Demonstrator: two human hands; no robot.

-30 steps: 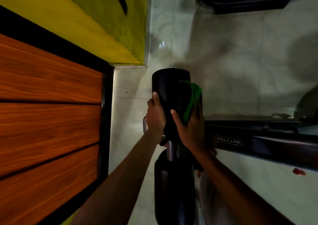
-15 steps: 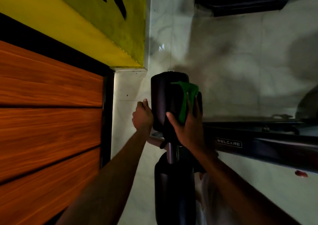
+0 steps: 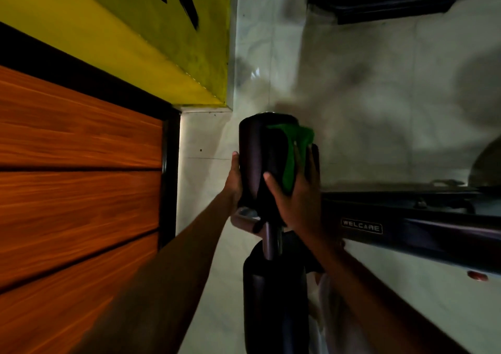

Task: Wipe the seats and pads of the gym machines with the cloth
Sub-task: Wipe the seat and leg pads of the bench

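Cloth (image 3: 290,164), bright green, lies on the right side of the upper pad (image 3: 260,147), a black roller. The fingers (image 3: 299,158) of the right hand (image 3: 301,199) lie almost straight and flat over the cloth and press it on the roller, with the thumb spread apart on the bare black front. The left hand (image 3: 235,180) holds the opposite side of this pad: its thumb points up along the edge and the other fingers go behind, out of sight. Under both hands a short metal post (image 3: 269,242) joins the lower pad (image 3: 273,299). To the right of the right fingers runs a dark frame bar (image 3: 433,231) with a WELCARE label (image 3: 361,227). Left of the left fingers are an orange wood panel (image 3: 81,177) and a yellow wall (image 3: 162,42); beyond the fingers is pale tile floor (image 3: 366,110).
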